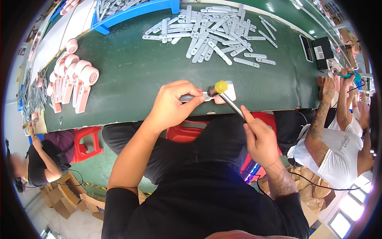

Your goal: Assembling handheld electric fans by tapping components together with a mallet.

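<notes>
Head view: grey strip [186,98] runs left-right, right end at hammer [231,104] head; contact unclear
Left hand [172,102]: pinching strip, nearer
Right hand [260,139]: wrapped round hammer handle, right and nearer the body

A red stool [90,154] stands on green floor [94,170] beside a green-topped table [131,71], bright panels [350,208] glowing.

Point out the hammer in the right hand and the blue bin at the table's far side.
Hammer [230,103]: head view, on its metal handle.
Blue bin [136,16]: head view, on its near wall.
</notes>
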Demonstrator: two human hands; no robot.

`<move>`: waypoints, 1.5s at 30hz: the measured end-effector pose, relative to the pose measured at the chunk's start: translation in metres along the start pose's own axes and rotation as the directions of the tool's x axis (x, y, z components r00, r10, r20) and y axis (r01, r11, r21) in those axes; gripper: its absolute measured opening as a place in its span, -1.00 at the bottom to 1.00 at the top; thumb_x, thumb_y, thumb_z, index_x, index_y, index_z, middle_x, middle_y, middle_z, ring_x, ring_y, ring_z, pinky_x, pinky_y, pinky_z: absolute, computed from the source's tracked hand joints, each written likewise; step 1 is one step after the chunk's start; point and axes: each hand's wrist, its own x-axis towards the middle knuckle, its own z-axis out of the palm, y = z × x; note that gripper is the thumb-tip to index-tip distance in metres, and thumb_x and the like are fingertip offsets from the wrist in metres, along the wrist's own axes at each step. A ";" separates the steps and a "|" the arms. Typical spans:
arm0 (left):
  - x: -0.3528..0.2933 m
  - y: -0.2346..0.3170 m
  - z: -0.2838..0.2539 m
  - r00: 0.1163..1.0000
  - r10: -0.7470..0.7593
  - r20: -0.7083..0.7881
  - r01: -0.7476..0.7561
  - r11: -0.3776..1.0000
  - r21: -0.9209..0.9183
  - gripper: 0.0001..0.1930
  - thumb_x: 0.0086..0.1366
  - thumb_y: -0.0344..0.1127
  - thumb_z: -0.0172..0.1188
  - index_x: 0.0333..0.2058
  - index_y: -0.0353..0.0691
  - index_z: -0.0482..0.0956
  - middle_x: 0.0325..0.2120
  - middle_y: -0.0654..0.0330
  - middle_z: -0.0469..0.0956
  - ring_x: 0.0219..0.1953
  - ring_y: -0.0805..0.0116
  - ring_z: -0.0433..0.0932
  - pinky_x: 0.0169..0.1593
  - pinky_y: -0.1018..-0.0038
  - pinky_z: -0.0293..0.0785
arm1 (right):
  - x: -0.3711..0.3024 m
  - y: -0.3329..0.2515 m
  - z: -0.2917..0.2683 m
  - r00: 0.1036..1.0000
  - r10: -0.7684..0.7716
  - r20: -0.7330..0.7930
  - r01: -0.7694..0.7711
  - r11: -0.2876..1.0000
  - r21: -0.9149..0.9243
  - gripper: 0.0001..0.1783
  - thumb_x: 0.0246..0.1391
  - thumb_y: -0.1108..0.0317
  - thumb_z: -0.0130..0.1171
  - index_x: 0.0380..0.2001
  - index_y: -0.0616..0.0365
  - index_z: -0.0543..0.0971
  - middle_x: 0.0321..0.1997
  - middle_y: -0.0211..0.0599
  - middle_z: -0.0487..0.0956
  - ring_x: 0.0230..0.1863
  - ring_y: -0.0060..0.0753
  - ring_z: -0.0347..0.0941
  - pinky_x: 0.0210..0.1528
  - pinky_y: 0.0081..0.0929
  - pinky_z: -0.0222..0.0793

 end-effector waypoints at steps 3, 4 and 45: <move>0.001 0.005 -0.001 0.998 -0.057 0.017 0.058 0.998 -0.007 -0.87 0.28 -0.45 0.56 -0.26 -0.29 0.77 -0.30 0.07 0.77 -0.24 0.17 0.77 -0.13 0.35 0.66 | -0.001 -0.006 -0.003 0.967 -0.057 -0.250 0.065 0.998 0.027 -0.36 0.35 0.57 0.26 0.46 -0.05 0.57 -0.41 -0.19 0.49 -0.42 -0.08 0.50 -0.33 -0.20 0.47; 0.002 0.008 -0.002 0.993 -0.109 0.039 0.109 0.994 -0.004 -0.87 0.27 -0.43 0.57 -0.26 -0.28 0.78 -0.30 0.06 0.77 -0.24 0.17 0.77 -0.12 0.35 0.66 | -0.003 -0.003 0.001 0.983 -0.074 -0.165 0.066 0.996 -0.056 -0.36 0.35 0.56 0.27 0.46 -0.05 0.57 -0.42 -0.19 0.48 -0.43 -0.09 0.50 -0.34 -0.19 0.47; -0.022 -0.017 -0.027 0.994 0.052 -0.091 -0.027 0.966 0.257 -0.22 0.05 -0.17 0.73 0.20 0.03 0.47 -0.33 0.35 0.75 -0.09 0.25 0.70 0.20 0.25 0.31 | 0.018 -0.053 0.042 0.987 -0.157 0.045 0.163 0.961 -0.223 -0.35 0.36 0.42 0.31 0.48 -0.21 0.55 -0.42 -0.25 0.51 -0.49 -0.05 0.55 -0.46 -0.12 0.51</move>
